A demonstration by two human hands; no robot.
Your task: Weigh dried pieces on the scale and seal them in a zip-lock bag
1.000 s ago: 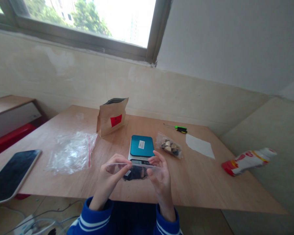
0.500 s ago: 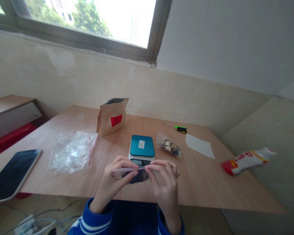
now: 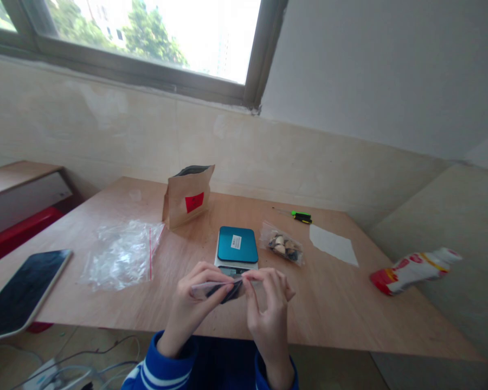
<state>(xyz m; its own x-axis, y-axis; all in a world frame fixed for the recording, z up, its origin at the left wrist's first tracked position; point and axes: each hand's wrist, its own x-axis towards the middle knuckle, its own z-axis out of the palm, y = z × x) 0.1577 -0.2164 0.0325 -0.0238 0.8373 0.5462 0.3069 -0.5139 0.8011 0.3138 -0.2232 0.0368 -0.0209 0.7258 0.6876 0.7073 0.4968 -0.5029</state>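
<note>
Both hands pinch the top edge of a clear zip bag (image 3: pixel 236 292) with something dark in it, held just above the table's front part. My left hand (image 3: pixel 201 300) grips the bag's left side between thumb and fingers. My right hand (image 3: pixel 268 300) has its thumb and forefinger closed on the edge near the middle. Just beyond them lies a kitchen scale (image 3: pixel 237 246) with a blue plate and a white label; the bag and fingers partly hide its display. To its right lies a filled zip bag (image 3: pixel 282 244) holding pale and dark pieces.
An open brown paper pouch (image 3: pixel 189 200) stands behind the scale. Clear plastic bags (image 3: pixel 120 254) and a tablet (image 3: pixel 26 290) lie left. Screwdrivers (image 3: pixel 301 216), white paper (image 3: pixel 333 244) and a tipped bottle (image 3: pixel 415 271) are on the right. Cables (image 3: pixel 77 371) run below the table (image 3: pixel 329 314).
My two hands have come slightly closer together at the bag's edge, and the bag's top has tilted a little. The view has shifted slightly; the things on the table have stayed put.
</note>
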